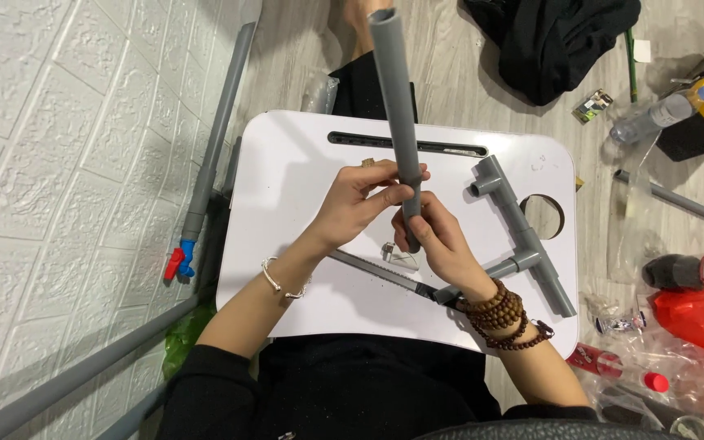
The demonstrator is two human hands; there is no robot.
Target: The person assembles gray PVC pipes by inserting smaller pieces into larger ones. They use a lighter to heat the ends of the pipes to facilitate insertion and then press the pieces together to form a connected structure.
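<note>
A long grey pipe point(398, 106) stands almost straight up in the middle, with its open top end close to the camera and its bottom end down inside both hands. The left hand point(360, 204) comes in from the lower left with the wrist bent, and its fingers curl around the pipe from the left side, holding it tight. The right hand point(433, 240) comes in from the lower right and wraps around the bottom of the pipe, just under the left hand, so the two hands touch. Both hands are closed on the pipe. The left wrist wears a thin silver bracelet point(275, 279), and the right wrist wears rows of brown wooden beads point(503, 314). Under the hands is a small white table point(287, 179) with a round hole near its right side. Just below the hands, a little saw point(385, 277) lies flat on the table, and its handle end is hidden under the right wrist. To the right of the hands lies a grey pipe piece with joints point(523, 236), flat on the table. Far to the left of the hands, another grey pipe with a red and blue tap point(179, 259) leans by the white wall.
</note>
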